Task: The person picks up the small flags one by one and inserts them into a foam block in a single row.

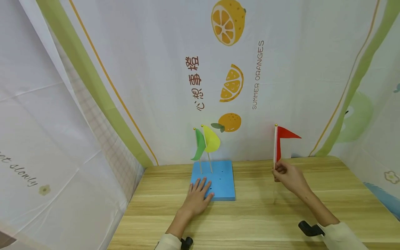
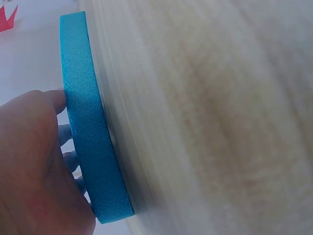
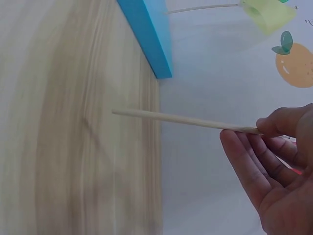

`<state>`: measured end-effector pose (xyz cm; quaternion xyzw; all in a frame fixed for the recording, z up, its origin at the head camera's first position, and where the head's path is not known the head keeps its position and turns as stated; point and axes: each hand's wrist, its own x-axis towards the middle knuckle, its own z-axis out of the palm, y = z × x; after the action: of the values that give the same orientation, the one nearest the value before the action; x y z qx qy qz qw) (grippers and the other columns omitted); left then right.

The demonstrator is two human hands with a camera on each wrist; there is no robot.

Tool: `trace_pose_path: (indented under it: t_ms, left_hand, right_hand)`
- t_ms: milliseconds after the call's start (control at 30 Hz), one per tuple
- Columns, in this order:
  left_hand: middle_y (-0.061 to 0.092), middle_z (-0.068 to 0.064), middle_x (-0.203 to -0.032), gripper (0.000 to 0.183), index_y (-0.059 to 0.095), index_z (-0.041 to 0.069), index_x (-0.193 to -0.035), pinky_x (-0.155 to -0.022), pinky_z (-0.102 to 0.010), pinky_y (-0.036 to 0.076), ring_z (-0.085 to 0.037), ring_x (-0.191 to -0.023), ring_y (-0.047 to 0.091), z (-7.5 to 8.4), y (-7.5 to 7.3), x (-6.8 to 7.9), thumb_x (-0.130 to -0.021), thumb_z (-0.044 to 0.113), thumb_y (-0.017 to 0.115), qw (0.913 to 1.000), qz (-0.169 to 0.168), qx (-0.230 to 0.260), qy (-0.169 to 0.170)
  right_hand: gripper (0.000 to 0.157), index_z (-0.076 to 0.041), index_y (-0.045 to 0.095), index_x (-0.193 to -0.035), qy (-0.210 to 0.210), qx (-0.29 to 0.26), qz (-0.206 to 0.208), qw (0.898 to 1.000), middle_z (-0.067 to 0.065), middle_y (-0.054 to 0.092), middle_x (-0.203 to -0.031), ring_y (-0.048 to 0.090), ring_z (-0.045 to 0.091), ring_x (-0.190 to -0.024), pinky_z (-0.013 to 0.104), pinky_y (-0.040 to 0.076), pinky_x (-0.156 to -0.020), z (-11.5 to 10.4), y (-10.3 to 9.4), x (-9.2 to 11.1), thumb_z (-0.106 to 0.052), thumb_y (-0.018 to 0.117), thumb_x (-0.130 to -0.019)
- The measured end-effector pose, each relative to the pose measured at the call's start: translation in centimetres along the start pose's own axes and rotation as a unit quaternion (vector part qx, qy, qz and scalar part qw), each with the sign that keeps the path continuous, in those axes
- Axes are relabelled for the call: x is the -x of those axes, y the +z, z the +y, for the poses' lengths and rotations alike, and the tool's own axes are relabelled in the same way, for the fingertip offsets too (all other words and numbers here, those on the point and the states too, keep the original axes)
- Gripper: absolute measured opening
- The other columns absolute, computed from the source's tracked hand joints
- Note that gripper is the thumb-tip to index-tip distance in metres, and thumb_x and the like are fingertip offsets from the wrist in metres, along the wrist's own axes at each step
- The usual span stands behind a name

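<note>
A blue foam block (image 1: 226,187) lies on the wooden table with several small holes in its top. My left hand (image 1: 196,199) rests flat on its near left part, fingers spread. Toward the block's back left stand a green flag (image 1: 200,146) and a yellow flag (image 1: 212,140), each on a thin stick in the foam. Off to the right, my right hand (image 1: 290,177) pinches the stick of a red flag (image 1: 282,133), held upright above the table. In the right wrist view the stick's bare lower end (image 3: 166,117) points away from the fingertips, touching nothing.
Behind the wooden table (image 1: 256,222) hangs a white cloth (image 1: 156,69) printed with oranges and lettering. More cloth (image 1: 47,121) hangs at the left side. Black camera mounts (image 1: 309,229) sit at both wrists.
</note>
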<state>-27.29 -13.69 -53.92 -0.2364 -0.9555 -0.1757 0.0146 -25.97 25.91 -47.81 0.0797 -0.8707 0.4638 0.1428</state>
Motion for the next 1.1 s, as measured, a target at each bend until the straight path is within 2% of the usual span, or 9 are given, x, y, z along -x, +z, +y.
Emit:
trace_pose_path:
  t_ms: [100, 233, 500, 633, 800, 1000, 1100]
  left_hand:
    - [0.030, -0.019, -0.175, 0.061, 0.043, 0.009, -0.164, -0.130, -0.070, 0.019, -0.047, -0.163, 0.023, 0.0, -0.1, 0.0, -0.114, 0.043, 0.047, 1.0000, -0.002, 0.001, 0.000]
    - [0.030, -0.018, -0.175, 0.062, 0.043, 0.009, -0.164, -0.130, -0.070, 0.019, -0.047, -0.163, 0.023, 0.0, 0.0, 0.0, -0.114, 0.044, 0.047, 1.0000, -0.001, 0.002, -0.001]
    - [0.029, -0.017, -0.175, 0.061, 0.043, 0.011, -0.165, -0.131, -0.069, 0.018, -0.046, -0.163, 0.022, -0.3, 0.3, -0.1, -0.114, 0.044, 0.047, 1.0000, 0.005, 0.000, 0.002]
    - [0.030, -0.018, -0.175, 0.062, 0.043, 0.010, -0.165, -0.130, -0.069, 0.018, -0.047, -0.163, 0.022, -0.1, 0.1, -0.1, -0.114, 0.044, 0.047, 1.0000, 0.001, 0.000, 0.001]
    - [0.031, -0.022, -0.173, 0.062, 0.044, 0.007, -0.163, -0.128, -0.073, 0.019, -0.051, -0.161, 0.024, -0.1, 0.0, 0.0, -0.114, 0.044, 0.047, 0.9998, 0.010, 0.006, 0.013]
    - [0.031, -0.022, -0.173, 0.061, 0.044, 0.007, -0.163, -0.128, -0.072, 0.019, -0.050, -0.161, 0.024, -0.1, 0.0, 0.1, -0.114, 0.043, 0.047, 0.9998, 0.012, 0.007, 0.013]
    - [0.032, -0.021, -0.173, 0.061, 0.044, 0.007, -0.163, -0.129, -0.072, 0.019, -0.050, -0.161, 0.024, 0.0, 0.0, 0.2, -0.114, 0.043, 0.047, 0.9998, 0.013, 0.006, 0.012]
  right_hand:
    - [0.010, 0.002, 0.067, -0.102, -0.003, 0.007, 0.005, 1.000, 0.014, 0.072, -0.092, 0.073, 0.009, -0.073, 0.020, 0.063, -0.065, -0.3, 0.1, -0.4, -0.007, 0.072, -0.101]
    - [0.010, 0.001, 0.067, -0.100, -0.016, 0.019, 0.010, 1.000, 0.013, 0.073, -0.090, 0.073, 0.008, -0.070, 0.026, 0.065, -0.065, -0.7, 0.3, -0.9, -0.006, 0.074, -0.100]
    - [0.014, 0.004, 0.069, -0.104, -0.023, 0.015, 0.013, 1.000, 0.014, 0.073, -0.091, 0.078, 0.024, -0.072, 0.026, 0.064, -0.063, -1.7, 1.0, -2.1, -0.007, 0.076, -0.098]
    - [0.018, 0.004, 0.068, -0.107, -0.021, 0.013, 0.013, 1.000, 0.015, 0.072, -0.094, 0.077, 0.025, -0.073, 0.028, 0.065, -0.065, -2.0, 1.5, -2.7, -0.009, 0.077, -0.099]
    - [0.015, 0.003, 0.068, -0.105, -0.032, 0.005, 0.019, 0.999, 0.016, 0.071, -0.093, 0.076, 0.024, -0.073, 0.025, 0.065, -0.065, -2.6, 2.1, -3.5, -0.007, 0.077, -0.098]
    - [0.013, 0.001, 0.069, -0.101, -0.041, 0.000, 0.018, 0.999, 0.015, 0.072, -0.091, 0.077, 0.031, -0.074, 0.025, 0.064, -0.063, -3.4, 2.7, -4.2, -0.007, 0.078, -0.098]
    - [0.013, 0.000, 0.068, -0.101, -0.043, 0.010, 0.018, 0.999, 0.014, 0.072, -0.090, 0.075, 0.026, -0.071, 0.020, 0.061, -0.062, -3.7, 3.0, -4.6, -0.009, 0.078, -0.098]
